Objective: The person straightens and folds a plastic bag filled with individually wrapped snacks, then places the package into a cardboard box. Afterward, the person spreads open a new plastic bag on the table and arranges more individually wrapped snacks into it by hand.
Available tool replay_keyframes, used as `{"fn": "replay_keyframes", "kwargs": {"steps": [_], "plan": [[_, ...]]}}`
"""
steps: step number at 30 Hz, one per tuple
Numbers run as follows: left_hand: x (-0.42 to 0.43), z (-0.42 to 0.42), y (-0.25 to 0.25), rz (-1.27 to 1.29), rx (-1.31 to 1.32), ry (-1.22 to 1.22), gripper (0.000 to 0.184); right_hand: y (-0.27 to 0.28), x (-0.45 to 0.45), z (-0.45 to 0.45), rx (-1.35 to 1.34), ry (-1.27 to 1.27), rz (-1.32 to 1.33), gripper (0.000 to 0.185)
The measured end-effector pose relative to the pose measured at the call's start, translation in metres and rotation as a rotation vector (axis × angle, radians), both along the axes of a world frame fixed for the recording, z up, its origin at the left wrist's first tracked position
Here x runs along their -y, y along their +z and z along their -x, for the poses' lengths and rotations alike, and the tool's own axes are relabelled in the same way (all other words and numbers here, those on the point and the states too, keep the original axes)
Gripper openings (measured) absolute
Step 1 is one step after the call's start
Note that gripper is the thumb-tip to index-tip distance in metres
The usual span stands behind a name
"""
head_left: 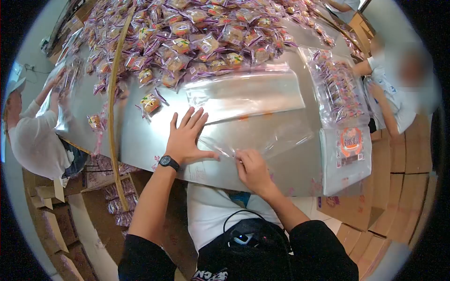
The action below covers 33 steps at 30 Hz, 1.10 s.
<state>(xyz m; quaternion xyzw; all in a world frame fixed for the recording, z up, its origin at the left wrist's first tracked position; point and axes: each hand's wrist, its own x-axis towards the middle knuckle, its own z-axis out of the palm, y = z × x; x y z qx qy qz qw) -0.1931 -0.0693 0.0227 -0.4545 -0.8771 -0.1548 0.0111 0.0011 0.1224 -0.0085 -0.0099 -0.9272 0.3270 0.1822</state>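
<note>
My left hand (188, 139), with a black watch on the wrist, lies flat with fingers spread on the metal table and the left end of a clear plastic bag (274, 136). Close to the table's front edge, my right hand (253, 169) pinches the near edge of that bag between thumb and fingers. The bag is stretched out flat and wrinkles near the pinch. Just beyond it lies another clear plastic sheet or bag (246, 96). One small wrapped snack (150, 103) rests by itself left of my left fingertips.
A large heap of wrapped snacks (206, 42) covers the table's far side. At right are a filled clear bag (340, 89) and a stack of printed bags (347, 157). A yellowish strip (114, 93) crosses at left. Co-workers stand on both sides; cardboard boxes (393, 187) surround the table.
</note>
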Motion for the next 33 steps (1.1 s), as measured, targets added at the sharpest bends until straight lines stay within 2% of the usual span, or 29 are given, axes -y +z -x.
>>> {"fn": "replay_keyframes", "kwargs": {"steps": [2, 4, 5, 8, 9, 12, 19, 22, 26, 29, 32, 33], "plan": [[0.002, 0.003, 0.000, 0.041, 0.029, -0.026, 0.110, 0.005, 0.001, -0.005, -0.101, -0.001, 0.002, 0.022], [0.002, 0.012, 0.000, 0.100, 0.097, -0.023, 0.102, 0.011, 0.004, -0.005, -0.080, -0.012, -0.014, 0.022], [-0.001, 0.020, -0.006, -0.009, 0.106, -0.001, 0.075, 0.013, 0.002, -0.003, -0.076, -0.025, -0.027, 0.021], [-0.036, 0.019, 0.042, 0.212, 0.126, 0.050, 0.055, 0.006, 0.001, -0.006, -0.058, -0.003, -0.022, 0.023], [-0.043, 0.016, 0.033, 0.133, -0.166, -0.025, 0.049, 0.006, 0.004, -0.006, -0.063, 0.006, -0.024, 0.022], [-0.064, 0.018, 0.021, 0.351, -0.082, 0.068, 0.044, 0.006, 0.000, -0.006, -0.096, 0.012, -0.055, 0.019], [-0.076, 0.015, 0.003, 0.248, -0.431, 0.058, 0.045, 0.003, 0.024, -0.044, -0.087, 0.053, -0.040, 0.020], [-0.083, 0.018, 0.003, 0.335, -0.365, 0.030, 0.045, 0.004, 0.039, -0.097, -0.039, 0.059, -0.024, 0.021], [-0.086, 0.025, -0.007, 0.308, -0.408, 0.044, 0.045, 0.017, 0.032, -0.160, 0.080, 0.150, -0.021, 0.022], [-0.089, 0.030, -0.011, 0.279, -0.456, 0.063, 0.045, 0.009, 0.024, -0.214, 0.317, 0.428, -0.038, 0.022], [-0.099, 0.019, 0.014, 0.390, -0.239, 0.153, 0.048, 0.028, 0.016, -0.235, 0.270, 0.304, -0.045, 0.020], [-0.102, 0.013, 0.015, 0.250, -0.395, 0.118, 0.050, 0.041, 0.009, -0.232, 0.263, 0.287, -0.133, 0.023]]}}
